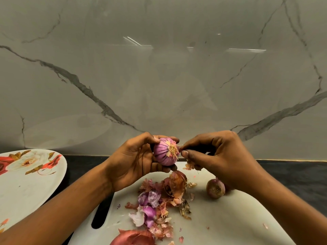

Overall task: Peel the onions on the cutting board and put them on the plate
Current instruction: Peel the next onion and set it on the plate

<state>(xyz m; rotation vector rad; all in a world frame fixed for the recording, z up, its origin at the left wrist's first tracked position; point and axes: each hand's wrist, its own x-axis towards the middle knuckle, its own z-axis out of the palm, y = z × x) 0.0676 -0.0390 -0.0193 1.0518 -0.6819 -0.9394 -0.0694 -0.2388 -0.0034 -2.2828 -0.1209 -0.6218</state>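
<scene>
One cutting board (230,218), plate (26,191) to its left. Left hand (131,163) cups part-peeled onion (164,154) above board; right hand (217,156) pinches its root tuft (172,149). Unpeeled onion (215,189) on board. Risk: slick bulb slips when tuft tears free.

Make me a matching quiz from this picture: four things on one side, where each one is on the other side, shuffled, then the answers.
Things:
1. plate
2. held onion
3. small onion
4. peels

Places:
A. piled in the middle of the board
B. in the left hand
C. left of the board
D. on the board, by the right hand

Pairs: 1-C, 2-B, 3-D, 4-A.
</scene>
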